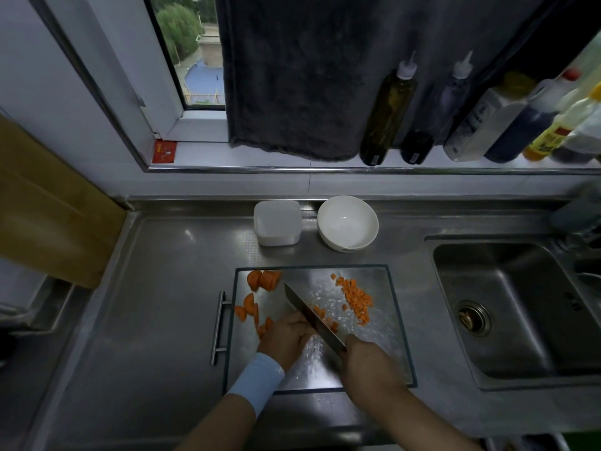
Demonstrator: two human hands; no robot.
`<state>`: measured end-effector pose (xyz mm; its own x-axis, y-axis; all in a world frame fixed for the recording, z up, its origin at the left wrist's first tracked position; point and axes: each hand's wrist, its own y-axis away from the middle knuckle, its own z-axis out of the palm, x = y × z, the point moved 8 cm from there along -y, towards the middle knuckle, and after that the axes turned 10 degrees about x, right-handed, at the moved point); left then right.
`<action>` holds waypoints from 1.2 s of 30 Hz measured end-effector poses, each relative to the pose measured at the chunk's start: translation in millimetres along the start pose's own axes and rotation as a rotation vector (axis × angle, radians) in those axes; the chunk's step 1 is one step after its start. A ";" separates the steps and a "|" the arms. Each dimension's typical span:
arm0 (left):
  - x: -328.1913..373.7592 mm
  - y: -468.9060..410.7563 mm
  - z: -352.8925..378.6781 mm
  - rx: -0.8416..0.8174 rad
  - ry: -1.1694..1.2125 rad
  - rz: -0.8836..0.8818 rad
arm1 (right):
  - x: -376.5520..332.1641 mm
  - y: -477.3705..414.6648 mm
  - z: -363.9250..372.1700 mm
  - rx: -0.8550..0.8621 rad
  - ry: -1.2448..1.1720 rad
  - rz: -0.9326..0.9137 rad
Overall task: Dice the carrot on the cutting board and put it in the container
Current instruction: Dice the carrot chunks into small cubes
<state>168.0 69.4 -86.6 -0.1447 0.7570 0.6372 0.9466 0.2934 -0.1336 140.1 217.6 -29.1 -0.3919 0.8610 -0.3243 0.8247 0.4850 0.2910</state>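
At the left edge of the cutting board (380, 281) lie two thick carrot chunks (263, 279) and, nearer the person, a scatter of carrot slices (248, 307). The left hand (286, 335) curls its grip over the slices closest to the blade, knuckles beside the steel; what it pins is mostly hidden. The knife (312, 315) slants across the board, edge down among orange bits. Right of it, the diced carrot (356, 299) sits in a loose heap on the board. The right hand (370, 359) has its grip clamped round the knife handle. Behind the board on the steel surface, the container (277, 222) stands left of a white bowl (348, 222); no carrot shows in it.

The carrot is likely stiff and dense. Its rounded pieces may roll or skate on the glossy board, so they are best laid flat face down and pressed from above with fingertips tucked. The dice are small and light. They would probably scatter if pinched, so scooping them against the blade's flat looks safer.
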 end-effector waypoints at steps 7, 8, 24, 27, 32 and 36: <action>-4.8 0.1 -0.2 0.011 0.047 -0.046 | -0.5 -6.4 6.5 -0.015 -0.023 0.000; -5.3 0.0 -0.4 0.011 0.045 -0.059 | -1.3 -9.9 10.4 -0.023 -0.027 0.000; -8.6 0.3 3.7 -0.018 0.029 -0.027 | 5.0 -10.3 22.6 -0.030 -0.052 0.020; -4.7 0.2 -0.3 0.026 0.073 0.003 | 7.4 -5.2 21.0 -0.043 -0.039 0.029; -4.5 0.5 0.0 0.046 0.082 -0.016 | -0.9 -15.8 17.9 -0.040 -0.064 0.060; -6.8 -0.7 0.6 0.039 0.071 -0.029 | -3.5 -16.1 10.2 -0.035 -0.061 0.066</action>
<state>168.1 64.5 -91.3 -0.1497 0.7050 0.6933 0.9301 0.3382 -0.1431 132.3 205.2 -41.8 -0.3111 0.8806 -0.3574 0.8325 0.4339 0.3446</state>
